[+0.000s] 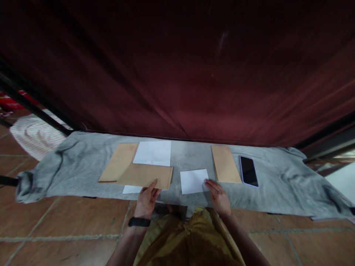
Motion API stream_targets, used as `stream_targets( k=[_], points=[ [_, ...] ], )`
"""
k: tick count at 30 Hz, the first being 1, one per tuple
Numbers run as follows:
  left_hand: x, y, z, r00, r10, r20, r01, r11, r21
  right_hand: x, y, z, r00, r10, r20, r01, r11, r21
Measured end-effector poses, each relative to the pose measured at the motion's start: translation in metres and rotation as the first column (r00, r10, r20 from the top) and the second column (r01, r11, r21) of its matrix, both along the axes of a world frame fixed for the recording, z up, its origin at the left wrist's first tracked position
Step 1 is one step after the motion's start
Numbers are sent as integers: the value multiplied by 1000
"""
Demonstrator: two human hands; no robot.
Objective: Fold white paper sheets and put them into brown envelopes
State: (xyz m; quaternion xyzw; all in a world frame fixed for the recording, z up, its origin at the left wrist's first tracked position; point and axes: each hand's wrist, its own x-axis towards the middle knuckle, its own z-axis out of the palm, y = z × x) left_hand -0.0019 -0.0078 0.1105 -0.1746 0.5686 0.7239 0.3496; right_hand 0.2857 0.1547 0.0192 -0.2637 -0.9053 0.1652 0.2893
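Observation:
My left hand (148, 200), with a dark band on the wrist, pinches the lower edge of a brown envelope (144, 175). That envelope lies sideways over a sheet of white paper (154, 152), and more white paper (131, 189) shows below it. In my right hand (218, 196) is the right edge of a smaller white paper (193, 181), gripped between thumb and fingers. Another brown envelope (118, 162) rests at the left, partly under the held one. To the right of my right hand lies a third brown envelope (226, 163).
A phone (249, 171) lies beside the right envelope. Grey cloth (280, 184) covers the narrow bench. Behind it hangs a dark red curtain (188, 85), with dark metal bars (36, 107) at the sides. Striped fabric (39, 135) is at the far left, above floor tiles (80, 221).

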Motion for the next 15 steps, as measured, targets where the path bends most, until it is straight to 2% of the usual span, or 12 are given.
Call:
stream_targets(
  k=[4, 10, 15],
  points=[
    [4, -5, -1, 999, 27, -36, -26, 1000, 15, 0, 0, 2, 1000, 0, 14, 0, 1000, -5],
    [14, 1, -3, 990, 118, -82, -113, 992, 59, -1, -1, 5, 1000, 0, 8, -1, 1000, 13],
    [15, 0, -4, 992, 41, -121, -43, 999, -7, -2, -1, 7, 1000, -7, 13, 7, 1000, 6]
  ],
)
